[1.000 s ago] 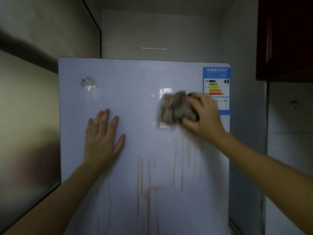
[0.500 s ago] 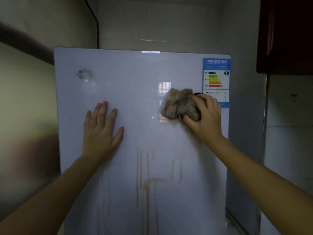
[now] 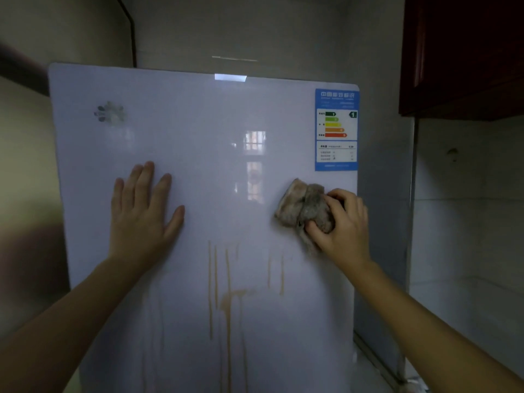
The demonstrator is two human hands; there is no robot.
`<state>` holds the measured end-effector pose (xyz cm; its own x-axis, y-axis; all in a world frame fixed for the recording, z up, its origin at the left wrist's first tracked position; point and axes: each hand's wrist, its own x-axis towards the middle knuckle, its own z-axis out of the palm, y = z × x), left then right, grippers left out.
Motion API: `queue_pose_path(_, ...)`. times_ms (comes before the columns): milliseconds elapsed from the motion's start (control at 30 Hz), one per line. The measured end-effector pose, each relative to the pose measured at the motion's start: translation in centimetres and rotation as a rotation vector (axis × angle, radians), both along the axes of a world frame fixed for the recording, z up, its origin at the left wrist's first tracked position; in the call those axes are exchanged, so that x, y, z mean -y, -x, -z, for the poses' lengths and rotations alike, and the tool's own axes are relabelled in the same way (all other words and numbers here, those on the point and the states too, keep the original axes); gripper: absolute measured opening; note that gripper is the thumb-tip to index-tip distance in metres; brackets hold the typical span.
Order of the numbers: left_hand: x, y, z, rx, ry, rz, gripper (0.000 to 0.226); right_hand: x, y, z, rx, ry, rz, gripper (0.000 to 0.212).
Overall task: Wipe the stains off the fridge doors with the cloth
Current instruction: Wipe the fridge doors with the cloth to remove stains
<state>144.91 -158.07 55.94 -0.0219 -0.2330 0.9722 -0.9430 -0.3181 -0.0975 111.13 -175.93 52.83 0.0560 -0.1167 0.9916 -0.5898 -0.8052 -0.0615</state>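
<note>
A glossy pale-violet fridge door (image 3: 198,131) fills the middle of the view. Brown drip stains (image 3: 226,296) run down its lower centre. My right hand (image 3: 344,225) grips a crumpled grey-brown cloth (image 3: 300,208) and presses it against the door near the right edge, just above and to the right of the stains. My left hand (image 3: 141,211) lies flat on the door at the left, fingers spread, holding nothing.
A blue energy label (image 3: 336,129) sticks to the door's top right corner, a small silver logo (image 3: 110,113) to its top left. A dark red wall cabinet (image 3: 465,52) hangs at upper right. Tiled wall stands to the right, a frosted panel to the left.
My right hand has slid the cloth down and to the right, from beside the label to below it. The left hand stays flat on the door.
</note>
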Motion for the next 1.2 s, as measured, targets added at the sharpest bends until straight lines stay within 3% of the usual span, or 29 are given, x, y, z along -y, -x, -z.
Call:
queue_pose_path(133,-0.1,0.0,0.0,-0.003,-0.006,0.016,0.070,-0.4,-0.7,-0.7,0.034,-0.015,-0.111,0.062)
queue_pose_path(233,0.0,0.0,0.0,0.009,0.006,0.022,0.070,-0.1,-1.4,-0.5,0.110,0.009,-0.108,0.054)
queue_pose_path(467,0.2,-0.4,0.2,0.047,0.040,0.019,0.066,-0.4,-3.2,1.4,0.546,-0.237,-0.141,0.055)
queue_pose_path(633,0.3,-0.5,0.2,0.044,0.044,0.017,0.066,-1.4,-4.5,1.9,0.531,-0.288,-0.075,0.066)
queue_pose_path(900,0.6,-0.7,0.2,0.057,0.055,0.024,0.067,-1.9,-4.8,0.6,0.595,-0.324,-0.103,0.064)
queue_pose_path(1100,0.7,-0.9,0.3,0.072,0.062,0.026,0.067,-2.4,-4.9,3.2,0.235,-0.185,0.001,0.064)
queue_pose_path(1200,0.7,-0.9,0.3,0.085,0.070,0.019,0.065,-1.4,-3.6,3.7,0.395,-0.243,0.004,0.061)
